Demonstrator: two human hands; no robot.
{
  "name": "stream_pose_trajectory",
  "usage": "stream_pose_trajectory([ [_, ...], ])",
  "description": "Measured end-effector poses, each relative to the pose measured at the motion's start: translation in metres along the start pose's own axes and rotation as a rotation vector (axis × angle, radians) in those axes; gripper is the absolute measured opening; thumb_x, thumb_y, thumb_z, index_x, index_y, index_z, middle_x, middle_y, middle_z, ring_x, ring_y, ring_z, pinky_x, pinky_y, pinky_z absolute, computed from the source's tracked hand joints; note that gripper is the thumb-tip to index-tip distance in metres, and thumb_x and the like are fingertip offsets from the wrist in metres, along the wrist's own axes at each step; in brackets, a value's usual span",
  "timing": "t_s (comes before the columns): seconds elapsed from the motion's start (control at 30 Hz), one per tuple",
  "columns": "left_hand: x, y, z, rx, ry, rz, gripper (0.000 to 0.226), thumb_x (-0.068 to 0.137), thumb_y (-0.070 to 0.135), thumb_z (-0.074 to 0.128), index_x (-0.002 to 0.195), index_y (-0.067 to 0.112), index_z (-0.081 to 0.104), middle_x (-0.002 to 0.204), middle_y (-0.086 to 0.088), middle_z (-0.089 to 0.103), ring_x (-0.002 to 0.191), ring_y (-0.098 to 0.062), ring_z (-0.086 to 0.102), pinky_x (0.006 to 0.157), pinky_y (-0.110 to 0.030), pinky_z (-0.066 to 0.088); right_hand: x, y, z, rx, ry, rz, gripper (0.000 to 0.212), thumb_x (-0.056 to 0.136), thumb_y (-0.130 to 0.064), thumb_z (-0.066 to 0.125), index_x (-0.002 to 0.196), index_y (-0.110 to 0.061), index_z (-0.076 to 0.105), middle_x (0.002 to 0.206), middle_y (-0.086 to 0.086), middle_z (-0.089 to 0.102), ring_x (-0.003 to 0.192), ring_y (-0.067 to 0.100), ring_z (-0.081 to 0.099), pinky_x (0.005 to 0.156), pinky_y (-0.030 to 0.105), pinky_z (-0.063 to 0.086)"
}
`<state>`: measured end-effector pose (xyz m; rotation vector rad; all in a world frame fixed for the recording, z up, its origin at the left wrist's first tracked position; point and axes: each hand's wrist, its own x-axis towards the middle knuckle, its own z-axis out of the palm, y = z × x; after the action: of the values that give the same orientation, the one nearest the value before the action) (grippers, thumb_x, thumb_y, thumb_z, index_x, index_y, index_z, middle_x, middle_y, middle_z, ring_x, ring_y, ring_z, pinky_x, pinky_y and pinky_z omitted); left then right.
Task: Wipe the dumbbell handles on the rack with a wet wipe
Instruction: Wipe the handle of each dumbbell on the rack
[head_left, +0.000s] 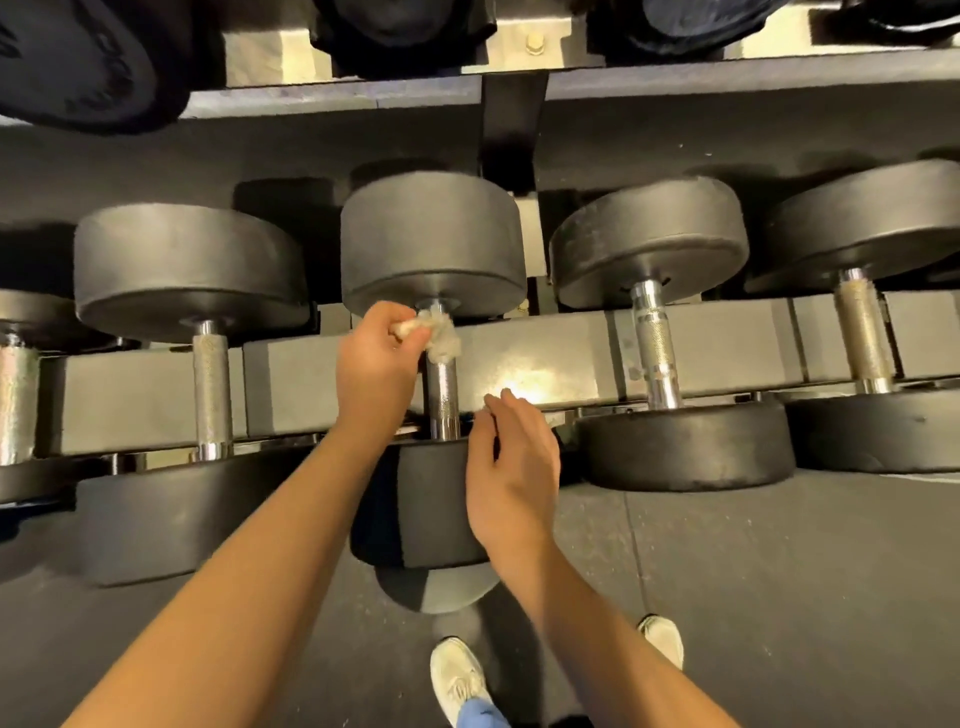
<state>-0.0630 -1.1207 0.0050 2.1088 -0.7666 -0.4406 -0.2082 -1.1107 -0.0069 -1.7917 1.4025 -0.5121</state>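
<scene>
Left hand (376, 364) pinching crumpled wet wipe (441, 335) against far end of chrome handle (442, 397); wipe looking soft, limp; right hand (511, 467) hovering relaxed, holding nothing; dumbbell likely heavy, staying put.

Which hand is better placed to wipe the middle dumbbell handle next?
Left. The left hand pinches the wet wipe against the far end of the handle; the right hand is open beside its near end.

A single head-worn wide-angle view looks steeply down, close over the rack (545, 358), with the floor (779, 571) lower in frame.
</scene>
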Motion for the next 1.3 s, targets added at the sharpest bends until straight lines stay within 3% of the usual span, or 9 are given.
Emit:
stream_pose_trajectory([
  [0.07, 0.018, -0.002, 0.009, 0.056, -0.002, -0.017, 0.012, 0.091, 0.024, 0.062, 0.098, 0.015, 0.065, 0.085, 0.006, 0.058, 0.075, -0.003, 0.052, 0.068, -0.022, 0.04, 0.001, 0.0, 0.002, -0.005, 0.021, -0.022, 0.047, 0.094, -0.043, 0.03, 0.116, -0.018, 0.063, 0.122, -0.004, 0.061, 0.12, 0.013, 0.05, 0.107, 0.04, 0.038],
  [0.13, 0.027, -0.004, 0.017, 0.146, -0.009, -0.04, 0.018, 0.091, 0.024, 0.062, 0.099, 0.011, 0.069, 0.091, 0.002, 0.059, 0.082, -0.013, 0.052, 0.069, -0.022, 0.033, 0.001, 0.001, 0.003, -0.015, 0.029, -0.039, 0.054, 0.091, -0.046, 0.024, 0.113, -0.018, 0.064, 0.118, -0.003, 0.063, 0.117, 0.013, 0.052, 0.105, 0.04, 0.039],
  [0.33, 0.008, -0.018, 0.018, 0.237, -0.084, 0.064, 0.016, 0.086, 0.022, 0.065, 0.094, 0.009, 0.07, 0.096, -0.007, 0.064, 0.085, -0.02, 0.056, 0.07, -0.026, 0.036, 0.004, 0.002, 0.001, 0.002, -0.017, -0.017, 0.047, 0.092, -0.038, 0.03, 0.107, -0.014, 0.067, 0.12, 0.001, 0.063, 0.119, 0.016, 0.051, 0.107, 0.038, 0.036],
  [0.53, 0.02, -0.015, 0.009, 0.254, 0.034, 0.062, 0.012, 0.09, 0.021, 0.059, 0.097, 0.012, 0.063, 0.087, -0.002, 0.06, 0.08, -0.019, 0.054, 0.067, -0.033, 0.041, 0.004, 0.006, 0.005, 0.013, 0.003, -0.016, 0.054, 0.089, -0.045, 0.025, 0.099, -0.014, 0.068, 0.105, -0.002, 0.065, 0.105, 0.015, 0.055, 0.098, 0.04, 0.043],
  [0.73, 0.004, -0.019, 0.017, 0.352, -0.026, 0.198, 0.025, 0.088, 0.021, 0.065, 0.099, -0.002, 0.066, 0.096, -0.015, 0.06, 0.09, -0.029, 0.056, 0.073, -0.023, 0.031, 0.005, 0.011, 0.008, 0.032, 0.008, -0.018, 0.049, 0.091, -0.045, 0.024, 0.087, -0.014, 0.062, 0.091, 0.002, 0.062, 0.092, 0.019, 0.055, 0.088, 0.045, 0.045],
  [0.9, 0.033, -0.017, 0.018, 0.295, -0.036, 0.107, 0.02, 0.092, 0.017, 0.058, 0.103, 0.002, 0.067, 0.104, -0.014, 0.063, 0.089, -0.017, 0.053, 0.072, -0.02, 0.031, 0.003, 0.011, 0.007, 0.03, 0.031, -0.039, 0.042, 0.091, -0.044, 0.025, 0.081, -0.019, 0.057, 0.085, -0.005, 0.058, 0.09, 0.015, 0.053, 0.088, 0.042, 0.045],
  [1.0, 0.032, -0.014, 0.021, 0.266, -0.008, 0.046, 0.019, 0.092, 0.017, 0.058, 0.1, 0.004, 0.068, 0.1, -0.011, 0.066, 0.09, -0.023, 0.059, 0.074, -0.027, 0.04, 0.003, 0.011, 0.006, 0.024, 0.035, -0.057, 0.036, 0.091, -0.043, 0.026, 0.077, -0.023, 0.051, 0.079, -0.011, 0.053, 0.085, 0.012, 0.05, 0.085, 0.038, 0.044],
  [1.13, 0.01, -0.022, 0.007, 0.319, -0.178, 0.154, 0.013, 0.088, 0.014, 0.064, 0.09, 0.003, 0.071, 0.086, -0.004, 0.061, 0.078, -0.014, 0.05, 0.068, -0.023, 0.031, 0.001, 0.011, 0.007, 0.024, 0.06, -0.077, 0.039, 0.092, -0.041, 0.028, 0.079, -0.019, 0.057, 0.079, -0.009, 0.055, 0.084, 0.013, 0.051, 0.083, 0.037, 0.045],
  [1.3, 0.029, -0.019, 0.011, 0.184, -0.072, 0.078, 0.016, 0.09, 0.019, 0.063, 0.099, 0.009, 0.071, 0.103, -0.004, 0.065, 0.091, -0.013, 0.056, 0.077, -0.019, 0.036, 0.002, 0.01, 0.007, 0.067, 0.077, -0.135, 0.025, 0.093, -0.032, 0.033, 0.069, -0.028, 0.033, 0.065, -0.015, 0.033, 0.068, 0.011, 0.037, 0.07, 0.031, 0.035],
])
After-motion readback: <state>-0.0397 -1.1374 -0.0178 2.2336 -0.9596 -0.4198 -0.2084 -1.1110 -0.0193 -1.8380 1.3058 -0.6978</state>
